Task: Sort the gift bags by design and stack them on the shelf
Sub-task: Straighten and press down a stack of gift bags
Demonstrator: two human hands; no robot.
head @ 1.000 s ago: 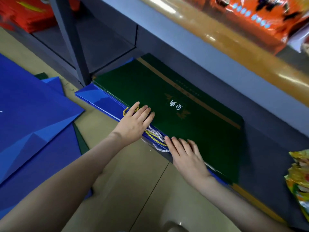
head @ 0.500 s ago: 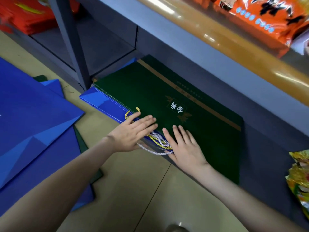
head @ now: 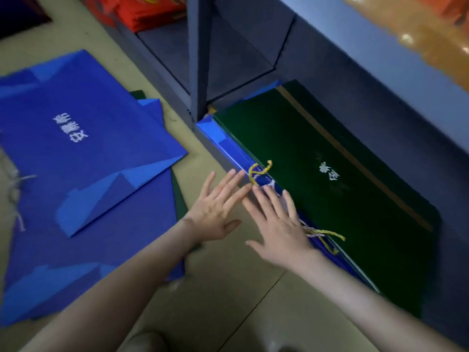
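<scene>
On the bottom shelf [head: 453,250], at the right, I see the green gift bag [head: 317,212] lying flat atop a few blue bags [head: 218,138], whose edges stick out toward the floor [head: 228,301]. Yellow cord handles [head: 259,171] poke out at the stack's front edge. Both hands are at that edge: the left hand [head: 215,212] flat with fingers spread, its grip open and holding nothing; the right hand [head: 279,229] just beside it, fingers straight over the cords, grip likewise open (whether it presses them I cannot tell). More blue gift bags [head: 88,161] lie overlapped on the floor to the left, and red bags [head: 142,11] sit farther back.
</scene>
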